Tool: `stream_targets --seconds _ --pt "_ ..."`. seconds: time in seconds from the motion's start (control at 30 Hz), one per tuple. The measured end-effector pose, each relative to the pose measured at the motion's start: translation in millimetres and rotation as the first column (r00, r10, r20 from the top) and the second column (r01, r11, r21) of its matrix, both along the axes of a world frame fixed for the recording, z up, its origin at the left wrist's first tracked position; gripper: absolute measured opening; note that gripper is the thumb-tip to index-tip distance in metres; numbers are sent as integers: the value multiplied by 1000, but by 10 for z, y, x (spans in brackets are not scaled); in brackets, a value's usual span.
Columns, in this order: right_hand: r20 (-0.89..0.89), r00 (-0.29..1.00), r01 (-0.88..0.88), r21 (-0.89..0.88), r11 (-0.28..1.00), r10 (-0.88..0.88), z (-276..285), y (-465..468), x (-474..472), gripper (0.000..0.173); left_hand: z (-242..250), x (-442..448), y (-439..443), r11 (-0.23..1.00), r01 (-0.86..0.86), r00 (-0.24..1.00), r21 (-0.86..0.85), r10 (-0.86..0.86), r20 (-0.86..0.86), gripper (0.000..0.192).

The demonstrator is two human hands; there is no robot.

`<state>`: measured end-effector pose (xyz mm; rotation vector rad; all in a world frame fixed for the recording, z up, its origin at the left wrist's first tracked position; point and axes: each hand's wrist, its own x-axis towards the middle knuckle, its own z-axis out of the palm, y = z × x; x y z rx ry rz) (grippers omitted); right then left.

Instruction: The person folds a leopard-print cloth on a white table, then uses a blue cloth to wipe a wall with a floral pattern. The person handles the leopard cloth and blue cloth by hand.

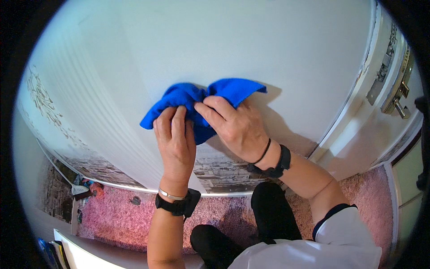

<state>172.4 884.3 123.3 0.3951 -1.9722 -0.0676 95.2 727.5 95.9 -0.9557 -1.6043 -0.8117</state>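
Observation:
A bright blue cloth [235, 89] is bunched up between both hands against a pale wall [255, 40], its ends spreading out to the left and right. My left hand [176, 134] grips the left part of the cloth, its fingers curled into the folds. Close beside it, my right hand [235, 126] pinches the middle of the cloth with thumb and fingers; the right end sticks out above that hand. The palms and some fingertips are hidden. Shadows of the hand and cloth fall on the wall at the right.
A door [356, 151] with a metal handle [401, 109] and a chain [391, 40] is at the right. Pink carpet [117, 215] covers the floor. A long-handled white tool [80, 190] and crumpled items [96, 191] lie in the left corner. A white furniture edge [80, 248] is at lower left.

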Motion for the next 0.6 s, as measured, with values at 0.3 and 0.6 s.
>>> stream_targets --seconds 0.3,0.6 --pt "527 732 58 -680 731 432 -258 226 773 50 309 518 -299 941 310 935 -137 -276 224 42" --pt "119 820 -189 -868 459 560 -516 149 827 85 347 782 14 865 492 835 -98 -438 332 48"
